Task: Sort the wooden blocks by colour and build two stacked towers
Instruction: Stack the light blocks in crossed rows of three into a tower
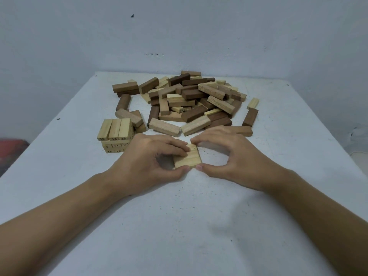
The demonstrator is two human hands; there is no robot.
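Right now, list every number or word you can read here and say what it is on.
"23": light tower, top layer, right block end.
"4": same tower, second layer, left end.
"11": second layer, middle end.
"48": third layer, left end.
"12": third layer, middle end.
"45": end of a light block in the pile.
Remaining tower numbers: too blurred to read.
Held row of blocks: none visible.

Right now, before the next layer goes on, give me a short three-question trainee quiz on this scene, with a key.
1. True or false: the stacked tower on the left is built of dark blocks.
2. What do the left hand and right hand grip together? A) a flat row of light blocks B) one dark block C) nothing
3. Fill in: seen from the camera, the unsorted pile lies ___ the hands.
Key: 1 false; 2 A; 3 beyond.
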